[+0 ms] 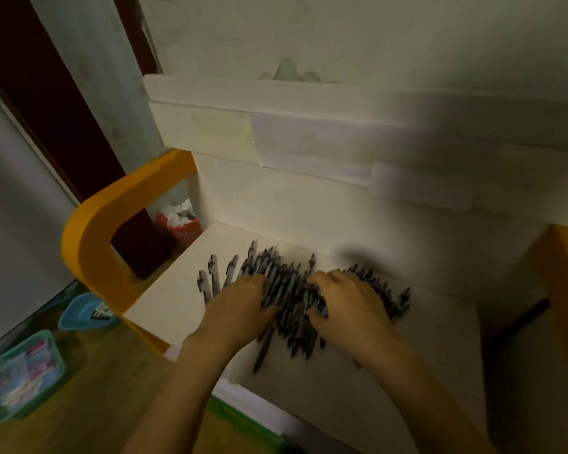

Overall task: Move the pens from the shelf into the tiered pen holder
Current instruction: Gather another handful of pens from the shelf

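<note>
My left fingers [259, 285] curl into the left side of the pens [292, 299], and my right fingers [318, 283] curl in from the other side; both look to be gathering a bunch between them, though blur keeps me from telling how firm either grasp is. The left hand [243, 309] and right hand [348, 309] lie on top of the heap, near each other. The pens lie in one dark pile on the white shelf [374, 371], tips mostly pointing to the back wall, with a few loose ones off to the left and one sticking out toward me. I see no pen holder from here. To do this well, I judge I should square the bunch so the pens lie parallel, squeeze from both sides, and lift a modest handful, not the whole heap, so none slide off the shelf edge.
</note>
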Motion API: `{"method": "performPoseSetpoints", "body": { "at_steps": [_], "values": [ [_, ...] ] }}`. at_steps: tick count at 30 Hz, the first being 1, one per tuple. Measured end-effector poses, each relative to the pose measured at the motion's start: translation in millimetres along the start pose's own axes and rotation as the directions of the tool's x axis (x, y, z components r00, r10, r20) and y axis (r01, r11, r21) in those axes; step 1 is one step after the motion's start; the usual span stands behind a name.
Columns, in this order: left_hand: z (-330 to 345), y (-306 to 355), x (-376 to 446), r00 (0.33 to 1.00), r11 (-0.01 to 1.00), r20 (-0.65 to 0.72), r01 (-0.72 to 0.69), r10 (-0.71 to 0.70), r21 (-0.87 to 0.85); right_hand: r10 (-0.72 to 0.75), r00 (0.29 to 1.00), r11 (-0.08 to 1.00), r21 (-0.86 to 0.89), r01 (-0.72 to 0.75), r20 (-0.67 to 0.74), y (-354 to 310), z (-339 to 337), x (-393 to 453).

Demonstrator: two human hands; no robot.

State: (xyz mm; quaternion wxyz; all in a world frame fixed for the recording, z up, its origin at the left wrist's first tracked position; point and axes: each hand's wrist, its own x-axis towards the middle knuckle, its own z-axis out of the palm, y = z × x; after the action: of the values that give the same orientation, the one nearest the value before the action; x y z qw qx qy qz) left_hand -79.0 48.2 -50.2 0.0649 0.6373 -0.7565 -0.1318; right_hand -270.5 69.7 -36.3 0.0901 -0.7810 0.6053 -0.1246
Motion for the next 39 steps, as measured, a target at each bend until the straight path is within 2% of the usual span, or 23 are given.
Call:
{"method": "performPoseSetpoints", "body": {
  "at_steps": [5,11,17,25,32,39],
  "values": [
    [26,-19,50,0.992,0.999,0.118,0.051,-0.051,0.002,0.091,0.996,0.996,-0.018,-0.09,0.008,-1,9,16],
    [57,-34,85,0.968,0.976,0.126,0.215,-0.218,0.031,0.174,0.984,0.985,-0.005,-0.174,0.028,6,21,25],
    [59,-42,101,0.95,0.96,0.191,0.267,-0.247,-0.086,0.204,0.978,0.979,-0.005,-0.204,0.05,9,31,32],
    [53,-43,114,0.942,0.96,0.263,0.25,-0.21,-0.127,0.198,0.978,0.98,0.012,-0.199,0.062,10,41,43],
    [50,-37,122,0.925,0.979,0.331,0.201,-0.185,-0.015,0.192,0.978,0.981,0.027,-0.194,0.078,12,45,48],
    [55,-32,126,0.94,0.987,0.309,0.161,-0.145,-0.027,0.186,0.979,0.982,0.02,-0.188,0.081,13,47,49]
  ]
}}
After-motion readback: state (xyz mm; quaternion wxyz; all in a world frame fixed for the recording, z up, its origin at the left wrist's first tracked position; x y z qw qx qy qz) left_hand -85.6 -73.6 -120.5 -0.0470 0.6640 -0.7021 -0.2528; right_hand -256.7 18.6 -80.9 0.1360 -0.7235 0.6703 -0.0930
